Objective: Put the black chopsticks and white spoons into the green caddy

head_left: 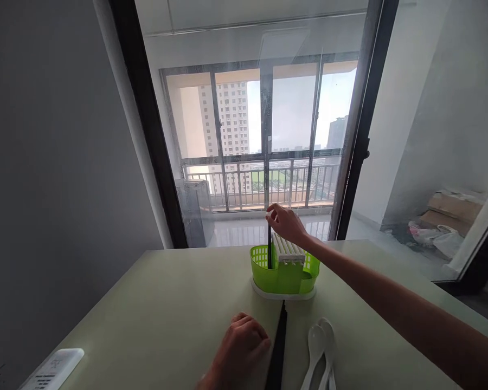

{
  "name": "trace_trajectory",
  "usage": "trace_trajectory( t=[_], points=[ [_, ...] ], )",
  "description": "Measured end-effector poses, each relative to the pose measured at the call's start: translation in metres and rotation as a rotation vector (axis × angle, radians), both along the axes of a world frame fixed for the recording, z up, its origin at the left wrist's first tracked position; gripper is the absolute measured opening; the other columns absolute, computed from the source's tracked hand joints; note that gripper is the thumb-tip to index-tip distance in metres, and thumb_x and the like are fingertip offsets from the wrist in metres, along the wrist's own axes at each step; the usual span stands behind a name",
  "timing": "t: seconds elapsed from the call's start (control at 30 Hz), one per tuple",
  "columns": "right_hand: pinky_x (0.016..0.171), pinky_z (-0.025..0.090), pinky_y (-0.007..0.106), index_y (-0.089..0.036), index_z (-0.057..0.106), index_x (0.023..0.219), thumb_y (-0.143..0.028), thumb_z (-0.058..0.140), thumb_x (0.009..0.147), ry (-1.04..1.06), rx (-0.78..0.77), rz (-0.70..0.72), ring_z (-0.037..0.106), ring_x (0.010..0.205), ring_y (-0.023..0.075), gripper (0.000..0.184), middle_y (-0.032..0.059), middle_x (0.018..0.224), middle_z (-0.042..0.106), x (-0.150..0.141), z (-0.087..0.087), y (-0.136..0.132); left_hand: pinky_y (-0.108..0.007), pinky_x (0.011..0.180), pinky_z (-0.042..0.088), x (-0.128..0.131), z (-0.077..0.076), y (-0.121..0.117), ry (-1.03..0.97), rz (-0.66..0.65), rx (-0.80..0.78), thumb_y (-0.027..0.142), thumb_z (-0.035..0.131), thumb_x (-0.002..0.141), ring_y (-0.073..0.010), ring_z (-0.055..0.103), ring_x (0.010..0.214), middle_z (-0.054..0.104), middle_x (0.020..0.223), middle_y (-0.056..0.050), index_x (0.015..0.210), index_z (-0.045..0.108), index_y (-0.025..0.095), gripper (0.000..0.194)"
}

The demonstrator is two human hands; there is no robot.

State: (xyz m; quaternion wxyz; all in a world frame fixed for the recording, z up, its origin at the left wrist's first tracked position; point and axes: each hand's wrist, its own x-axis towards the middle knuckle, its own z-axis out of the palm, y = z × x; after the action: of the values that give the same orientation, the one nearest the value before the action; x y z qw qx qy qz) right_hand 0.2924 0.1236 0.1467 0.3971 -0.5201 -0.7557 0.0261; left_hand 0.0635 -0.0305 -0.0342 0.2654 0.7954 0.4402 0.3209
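My right hand (pixel 286 222) pinches the top of a dark chopstick (pixel 269 252), perhaps more than one. Its lower end stands upright inside the left compartment of a green utensil caddy (pixel 264 279) with a white base and a white slatted middle section. My left hand (pixel 244 341) rests on the table with its fingers curled in, and nothing shows in it. Just to its right lies a bundle of dark chopsticks (pixel 278 346), pointing toward the caddy. White spoons (pixel 316 341) lie together, overlapping, to the right of the bundle.
The pale table (pixel 179 303) ends at a glass door or window with a dark frame (pixel 148 124). A white labelled object (pixel 59 365) lies at the table's left front edge. Beyond the glass, cardboard boxes (pixel 451 214) and plastic bags sit on the right.
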Motion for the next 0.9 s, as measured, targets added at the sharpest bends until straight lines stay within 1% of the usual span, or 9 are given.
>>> trace_trajectory(
  t=[0.03,0.1,0.17,0.27,0.37,0.47,0.63,0.77,0.9],
  points=[
    [0.067,0.047,0.027,-0.018,0.062,0.119,-0.028,0.052,0.1,0.0,0.017,0.033,0.067,0.073,0.0163,0.023,0.0061,0.092,0.076,-0.003,0.0,-0.015,-0.034,0.087,0.048,0.001,0.0,-0.001,0.043,-0.014,0.056,0.035,0.08,0.077,-0.0221,0.061,0.092,0.071,0.087,-0.005,0.076,0.071,0.021,0.017],
    [0.065,0.048,0.025,-0.022,0.062,0.119,-0.032,0.05,0.101,-0.016,0.031,0.135,0.066,0.071,0.0148,0.024,0.0028,0.089,0.075,-0.007,-0.004,-0.053,-0.037,0.093,0.046,0.004,-0.001,-0.004,0.119,-0.037,0.114,0.036,0.092,0.061,-0.0251,0.058,0.1,0.069,0.094,-0.006,0.072,0.069,0.02,0.03],
    [0.062,0.047,0.025,-0.024,0.063,0.119,-0.032,0.049,0.101,-0.033,0.042,0.314,0.063,0.067,0.0141,0.025,0.0018,0.088,0.073,-0.01,-0.014,-0.095,-0.037,0.095,0.045,0.004,-0.002,-0.006,0.175,-0.055,0.117,0.037,0.098,0.05,-0.0259,0.056,0.103,0.067,0.098,-0.005,0.072,0.069,0.02,0.041],
    [0.062,0.046,0.025,-0.026,0.067,0.114,-0.03,0.045,0.102,-0.074,-0.008,0.482,0.062,0.064,0.0129,0.025,0.0015,0.09,0.073,-0.007,-0.037,-0.152,-0.037,0.098,0.043,0.002,-0.007,-0.004,0.205,-0.065,0.101,0.04,0.099,0.049,-0.0262,0.054,0.107,0.065,0.104,-0.005,0.076,0.07,0.021,0.044],
    [0.062,0.045,0.024,-0.026,0.07,0.11,-0.029,0.045,0.103,-0.142,-0.075,0.53,0.061,0.061,0.0125,0.025,0.0002,0.082,0.073,0.002,-0.059,-0.185,-0.038,0.1,0.043,-0.002,-0.011,0.0,0.211,-0.065,0.083,0.049,0.095,0.053,-0.0272,0.052,0.11,0.063,0.108,-0.006,0.08,0.072,0.022,0.045],
    [0.065,0.045,0.025,-0.025,0.069,0.108,-0.027,0.044,0.104,-0.255,-0.068,0.509,0.061,0.061,0.0119,0.025,0.0006,0.081,0.072,0.016,-0.071,-0.196,-0.039,0.102,0.043,-0.009,-0.012,0.005,0.24,-0.052,0.057,0.051,0.093,0.056,-0.0278,0.051,0.114,0.062,0.112,-0.005,0.082,0.074,0.023,0.043],
    [0.07,0.048,0.024,-0.024,0.065,0.114,-0.022,0.043,0.104,-0.325,-0.027,0.436,0.066,0.068,0.0123,0.024,0.001,0.086,0.073,0.033,-0.079,-0.203,-0.039,0.104,0.043,-0.027,0.0,0.011,0.266,-0.036,0.059,0.031,0.087,0.066,-0.0265,0.052,0.116,0.063,0.114,-0.004,0.085,0.073,0.024,0.025],
    [0.069,0.049,0.023,-0.026,0.065,0.114,-0.021,0.044,0.103,-0.32,0.039,0.422,0.069,0.068,0.0126,0.024,0.0006,0.087,0.075,0.035,-0.083,-0.211,-0.042,0.099,0.045,-0.046,0.011,0.016,0.334,0.025,0.15,0.022,0.077,0.078,-0.0268,0.055,0.113,0.067,0.11,-0.006,0.09,0.07,0.022,0.013],
    [0.068,0.048,0.022,-0.025,0.065,0.114,-0.019,0.043,0.104,-0.342,0.046,0.438,0.07,0.068,0.0122,0.025,0.0007,0.086,0.075,0.033,-0.085,-0.212,-0.042,0.095,0.047,-0.056,0.012,0.023,0.426,0.125,0.253,0.013,0.072,0.083,-0.0264,0.057,0.11,0.069,0.106,-0.005,0.092,0.069,0.021,0.013]
  ],
)
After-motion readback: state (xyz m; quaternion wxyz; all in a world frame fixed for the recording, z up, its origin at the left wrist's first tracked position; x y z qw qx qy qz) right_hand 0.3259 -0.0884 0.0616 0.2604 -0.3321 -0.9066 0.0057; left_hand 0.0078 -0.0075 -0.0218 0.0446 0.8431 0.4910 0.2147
